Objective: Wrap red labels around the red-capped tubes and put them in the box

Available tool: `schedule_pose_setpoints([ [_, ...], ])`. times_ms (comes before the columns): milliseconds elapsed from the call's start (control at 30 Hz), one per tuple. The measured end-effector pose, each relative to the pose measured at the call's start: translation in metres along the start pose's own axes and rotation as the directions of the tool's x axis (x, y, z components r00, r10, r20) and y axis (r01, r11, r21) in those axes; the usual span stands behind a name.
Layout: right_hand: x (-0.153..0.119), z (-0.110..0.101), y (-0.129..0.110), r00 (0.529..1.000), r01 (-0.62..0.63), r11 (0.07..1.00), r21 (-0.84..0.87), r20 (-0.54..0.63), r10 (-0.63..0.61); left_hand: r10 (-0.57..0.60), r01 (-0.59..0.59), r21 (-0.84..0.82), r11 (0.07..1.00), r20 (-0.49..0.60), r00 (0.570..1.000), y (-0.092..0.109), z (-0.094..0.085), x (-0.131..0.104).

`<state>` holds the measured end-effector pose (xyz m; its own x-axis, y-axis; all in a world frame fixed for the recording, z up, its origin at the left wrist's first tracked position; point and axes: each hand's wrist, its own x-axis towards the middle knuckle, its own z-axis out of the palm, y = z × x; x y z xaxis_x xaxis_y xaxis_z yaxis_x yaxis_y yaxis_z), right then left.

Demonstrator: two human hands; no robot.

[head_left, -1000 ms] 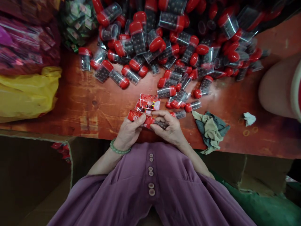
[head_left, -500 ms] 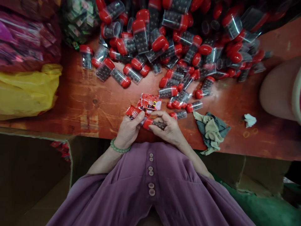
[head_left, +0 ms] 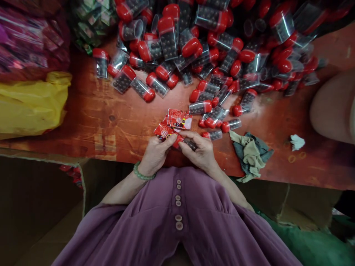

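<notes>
The left hand (head_left: 155, 150) is shifting closer to the right hand (head_left: 202, 147), bringing a red packet (head_left: 163, 129) along. Between them, a red-capped bottle (head_left: 191, 144) is pointing its cap leftward near the front edge of the table (head_left: 133, 125), open room spreading to the left. Its see-through body is looking dark and beaded. The right hand is pinching that body; the left is gripping the packet, thumb at the cap. Just beyond, red cards (head_left: 179, 117) are overlapping; farther out, similar bottles (head_left: 168, 42) are lying heaped.

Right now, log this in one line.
left hand: at red printed packets; right hand: holding red-capped bead tube; cloth scraps: on table
</notes>
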<state>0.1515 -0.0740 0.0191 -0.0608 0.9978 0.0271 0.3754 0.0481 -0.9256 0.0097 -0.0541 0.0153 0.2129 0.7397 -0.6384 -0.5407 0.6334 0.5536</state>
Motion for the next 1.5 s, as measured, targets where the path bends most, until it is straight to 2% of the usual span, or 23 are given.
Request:
schedule_pose_setpoints([
  [133,-0.003,0.006,0.005,0.995,-0.086,0.996,0.021,-0.05,0.087,-0.035,0.035,0.03,0.999,-0.012,0.999,-0.003,-0.004,0.002],
  [333,-0.001,0.005,0.005,0.997,-0.045,0.999,-0.007,-0.069,0.044,-0.081,0.079,0.024,0.997,0.052,0.995,0.0,-0.008,0.003],
  [500,-0.005,0.016,0.009,0.972,-0.044,0.996,-0.075,-0.234,0.025,-0.046,0.046,-0.001,0.999,0.001,0.999,-0.004,0.001,0.002],
  [633,-0.008,0.028,0.017,0.941,-0.089,0.996,0.017,-0.327,0.09,0.002,-0.002,0.017,1.0,-0.029,1.0,-0.014,0.005,0.006],
  [767,-0.005,0.036,0.021,0.918,-0.099,0.988,0.119,-0.373,0.137,0.049,-0.049,0.027,0.998,-0.006,0.999,-0.019,0.007,0.007],
  [933,-0.004,0.041,0.024,0.945,-0.078,0.98,0.185,-0.299,0.131,0.206,-0.206,0.02,0.978,0.007,0.978,-0.013,0.008,0.002],
  [1033,-0.005,0.037,0.023,0.965,-0.058,0.984,0.171,-0.244,0.099,0.226,-0.225,0.016,0.974,-0.042,0.973,-0.009,0.007,0.001],
  [1133,-0.004,0.026,0.016,0.998,-0.004,0.995,0.098,-0.059,0.01,0.19,-0.192,-0.009,0.981,-0.084,0.978,-0.005,0.002,0.005],
  [1200,-0.003,0.017,0.011,0.994,0.039,0.997,0.07,0.102,-0.046,0.191,-0.194,-0.027,0.981,-0.097,0.977,-0.002,-0.002,0.007],
  [1267,-0.003,0.012,0.009,0.983,0.033,0.996,0.083,0.18,-0.047,0.206,-0.211,-0.04,0.977,-0.1,0.973,-0.001,-0.005,0.008],
  [1367,-0.006,0.013,0.013,0.988,0.007,0.995,0.102,0.154,-0.022,0.193,-0.197,-0.037,0.98,-0.078,0.978,-0.001,-0.009,0.009],
  [1500,-0.009,0.019,0.022,0.986,0.16,0.986,-0.057,0.057,-0.156,0.168,-0.169,-0.019,0.986,-0.048,0.985,-0.003,-0.009,0.011],
])
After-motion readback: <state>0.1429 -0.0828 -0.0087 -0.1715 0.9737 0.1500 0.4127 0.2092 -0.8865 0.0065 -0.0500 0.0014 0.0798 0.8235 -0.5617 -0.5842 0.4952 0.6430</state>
